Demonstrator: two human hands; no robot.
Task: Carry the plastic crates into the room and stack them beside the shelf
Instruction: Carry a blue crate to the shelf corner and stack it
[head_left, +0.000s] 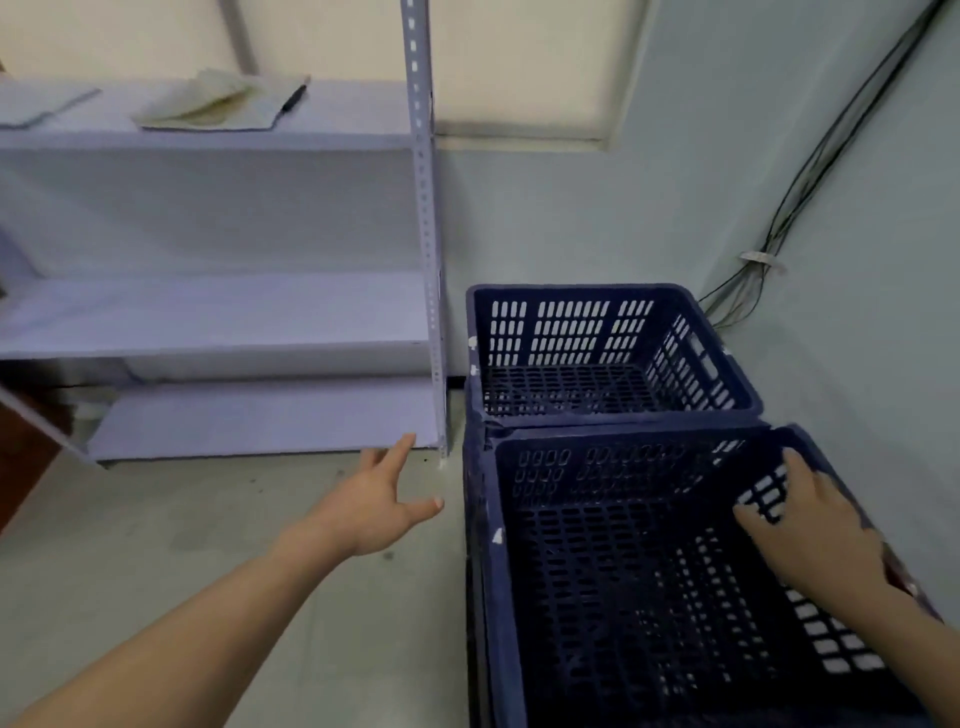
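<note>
We see two dark blue perforated plastic crates standing on the pale floor (208, 545), right of the white metal shelf unit (234, 312) and in the corner of the light wall (545, 218). The far crate (571, 327) sits against the wall, just beside the shelf's slotted upright. The near crate (597, 467) touches its near rim and stands higher.

Our right hand (810, 525) rests on the inner face of the near crate's right wall, fingers stretched out and spread flat against the slots, not curled round anything. Our left hand (379, 509) hangs in the air left of that crate, above the floor, fingers relaxed and loosely apart, holding nothing.

An open cream notebook (208, 104) and a dark pen (293, 98) lie on the top shelf. Thin dark cables (795, 197) run down the right wall.
</note>
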